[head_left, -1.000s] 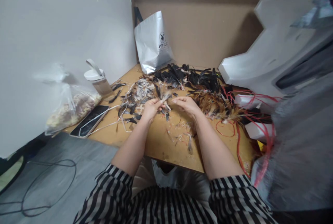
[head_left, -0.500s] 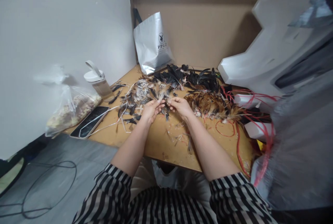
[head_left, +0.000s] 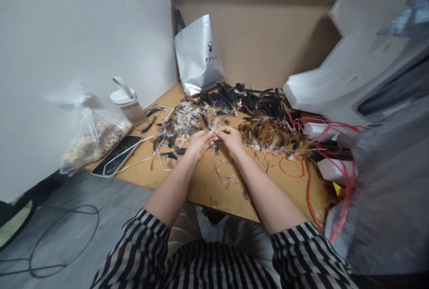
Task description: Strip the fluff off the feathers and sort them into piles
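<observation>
My left hand (head_left: 200,144) and my right hand (head_left: 230,139) meet fingertip to fingertip over the table's middle. Both pinch the base of a small bunch of pale brown feathers (head_left: 212,121), which fans out away from me. A heap of grey and white feathers (head_left: 183,116) lies just beyond my left hand. To the right of my right hand is a row of golden-brown feathers (head_left: 268,137). Black feathers (head_left: 261,101) lie behind both piles. My fingers hide the exact grip on the feather ends.
At left stand a lidded drink bottle (head_left: 129,105), a phone (head_left: 117,157) and a clear bag of pale pieces (head_left: 97,139). A silver bag (head_left: 197,56) leans at the back. Red strings (head_left: 307,186) and white foam (head_left: 311,83) crowd the right side. Feather scraps (head_left: 229,177) litter the front.
My right hand has moved left and closed the gap, so its fingertips now touch those of my left hand at the feather bunch. The view has shifted slightly.
</observation>
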A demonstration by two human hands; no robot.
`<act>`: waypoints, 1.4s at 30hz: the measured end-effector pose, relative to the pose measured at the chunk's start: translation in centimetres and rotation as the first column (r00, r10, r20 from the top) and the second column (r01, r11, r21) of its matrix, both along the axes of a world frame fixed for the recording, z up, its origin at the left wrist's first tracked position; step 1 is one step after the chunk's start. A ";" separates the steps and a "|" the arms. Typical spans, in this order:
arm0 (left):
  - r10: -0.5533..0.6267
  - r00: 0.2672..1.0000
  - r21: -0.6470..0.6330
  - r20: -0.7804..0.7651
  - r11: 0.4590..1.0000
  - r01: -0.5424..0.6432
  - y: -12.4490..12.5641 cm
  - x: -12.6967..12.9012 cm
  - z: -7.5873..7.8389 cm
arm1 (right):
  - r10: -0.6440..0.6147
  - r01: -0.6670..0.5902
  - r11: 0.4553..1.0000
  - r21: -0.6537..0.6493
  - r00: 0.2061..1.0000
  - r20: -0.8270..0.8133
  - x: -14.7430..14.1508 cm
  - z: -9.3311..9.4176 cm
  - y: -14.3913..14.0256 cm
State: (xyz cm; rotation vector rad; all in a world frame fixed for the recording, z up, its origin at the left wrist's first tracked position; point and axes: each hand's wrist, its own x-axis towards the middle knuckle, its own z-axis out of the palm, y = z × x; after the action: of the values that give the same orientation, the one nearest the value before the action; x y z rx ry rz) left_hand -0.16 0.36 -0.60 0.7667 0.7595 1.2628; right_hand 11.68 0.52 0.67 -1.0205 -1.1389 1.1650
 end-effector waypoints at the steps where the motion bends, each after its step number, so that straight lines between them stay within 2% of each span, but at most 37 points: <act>1: 0.009 1.000 0.013 -0.005 1.000 -0.009 0.0 0.0 0.0 | 0.000 0.000 1.000 -0.004 1.000 0.002 0.0 0.1 0.0; 10: 0.063 0.989 0.042 -0.137 0.997 -0.058 -0.5 0.6 0.8 | -0.014 0.013 1.000 0.015 0.998 0.066 0.5 0.6 -0.3; 13: 0.010 0.987 0.031 -0.159 0.999 -0.005 -0.7 0.6 1.0 | 0.025 -0.025 1.000 -0.003 0.999 0.035 0.6 0.7 -0.3; 17: -0.083 0.978 -0.001 -0.189 0.996 0.084 -1.0 0.4 1.1 | 0.098 -0.095 0.991 -0.092 0.995 0.029 1.2 1.0 -0.3; 21: -0.119 0.965 0.011 -0.232 0.992 0.125 -1.1 0.3 1.1 | 0.162 -0.159 0.982 -0.106 0.987 0.022 1.8 1.1 -0.2; 27: -0.064 0.917 0.096 -0.394 0.989 0.110 -0.9 0.1 1.0 | 0.188 -0.186 0.980 -0.068 0.982 0.026 1.9 1.1 -0.2; 30: 0.005 0.909 0.152 -0.416 0.986 0.064 -0.8 0.0 1.1 | 0.155 -0.154 0.987 -0.043 0.987 0.043 1.9 1.1 0.0; 33: 0.114 0.932 0.181 -0.343 0.982 -0.053 -0.5 -0.3 1.2 | 0.045 -0.046 0.999 0.000 0.988 0.149 2.5 0.8 0.5; 36: 0.183 0.958 0.139 -0.220 0.978 -0.154 -0.2 -0.7 1.2 | -0.058 0.043 0.998 0.049 0.930 0.363 3.5 0.1 1.1; 39: 0.223 0.965 0.097 -0.139 0.973 -0.211 0.0 -0.9 1.1 | -0.045 0.027 0.999 0.042 0.844 0.535 4.3 -0.6 1.4; 42: 0.235 0.964 0.069 -0.123 0.971 -0.228 0.1 -0.9 1.1 | -0.024 -0.013 0.999 0.051 0.753 0.658 4.3 -0.9 1.4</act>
State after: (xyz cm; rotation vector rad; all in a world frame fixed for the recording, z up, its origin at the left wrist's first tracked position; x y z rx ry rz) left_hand -1.03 0.43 0.49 0.8282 0.9461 1.4584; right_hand 15.94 1.89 -0.26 -1.4532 -1.7065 0.7609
